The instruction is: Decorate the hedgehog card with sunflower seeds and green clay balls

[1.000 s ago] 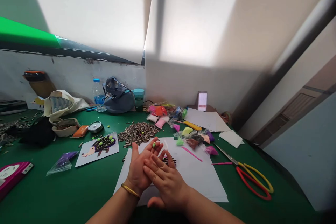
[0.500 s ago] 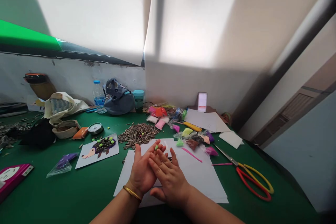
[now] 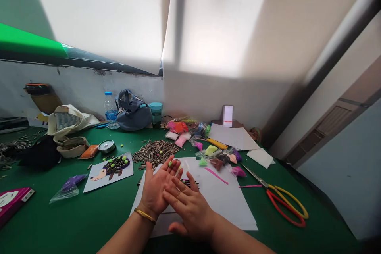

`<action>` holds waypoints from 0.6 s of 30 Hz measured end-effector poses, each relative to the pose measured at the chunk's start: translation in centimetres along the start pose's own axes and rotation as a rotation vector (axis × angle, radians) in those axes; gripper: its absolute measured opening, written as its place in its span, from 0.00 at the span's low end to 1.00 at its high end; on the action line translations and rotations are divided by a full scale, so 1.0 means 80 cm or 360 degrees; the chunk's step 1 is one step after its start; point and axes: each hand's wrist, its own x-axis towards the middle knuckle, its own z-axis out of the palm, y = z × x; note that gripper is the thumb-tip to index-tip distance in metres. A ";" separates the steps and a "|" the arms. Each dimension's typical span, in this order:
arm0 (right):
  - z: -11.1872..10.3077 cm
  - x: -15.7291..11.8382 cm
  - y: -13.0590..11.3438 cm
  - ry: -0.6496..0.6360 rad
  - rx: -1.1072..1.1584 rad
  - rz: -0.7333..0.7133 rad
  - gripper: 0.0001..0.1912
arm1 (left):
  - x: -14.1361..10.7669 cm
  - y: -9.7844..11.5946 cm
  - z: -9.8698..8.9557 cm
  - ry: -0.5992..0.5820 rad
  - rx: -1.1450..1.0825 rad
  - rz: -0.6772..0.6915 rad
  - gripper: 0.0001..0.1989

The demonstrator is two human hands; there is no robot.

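Observation:
My left hand [image 3: 156, 188] is turned palm up with its fingers stretched out. A small green clay ball [image 3: 170, 164] rests on its fingers. My right hand [image 3: 190, 202] lies flat and angled, palm down, its fingertips over the edge of the left palm. Beneath both hands are white paper sheets [image 3: 229, 210], carrying a partly hidden picture with dark sunflower seeds [image 3: 189, 183]. To the left sits a card with a hedgehog picture [image 3: 111, 168], its back made of seeds on purple clay with green dots.
A sunflower seed pile [image 3: 154, 152] lies beyond the hands. Bagged coloured clay [image 3: 216, 162] is at the back right. Large scissors [image 3: 285, 202] with red and yellow handles lie open on the right. A bagged purple clay piece [image 3: 70, 184] and a magenta box [image 3: 13, 204] are left.
The right hand has slid back toward me across the left palm, uncovering more of it. The green ball shows more plainly on the left fingers. The view has shifted slightly.

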 end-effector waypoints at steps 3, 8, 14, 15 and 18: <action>0.000 0.002 -0.002 -0.0009 -0.0014 -0.0040 0.41 | 0.000 -0.002 0.001 0.0026 0.0027 -0.0046 0.37; 0.008 -0.001 0.001 0.0066 -0.0012 0.0141 0.37 | 0.000 -0.003 0.001 0.0030 0.0060 -0.0051 0.38; 0.006 -0.002 -0.001 0.0033 0.0031 0.0021 0.38 | 0.001 -0.002 -0.003 -0.0007 0.0050 -0.0046 0.37; 0.005 -0.001 -0.001 0.0027 0.0000 0.0056 0.39 | 0.001 -0.003 -0.004 -0.0008 0.0060 -0.0068 0.37; 0.005 -0.002 0.001 0.0035 -0.0034 0.0193 0.37 | 0.000 -0.002 -0.003 -0.0015 0.0059 -0.0076 0.36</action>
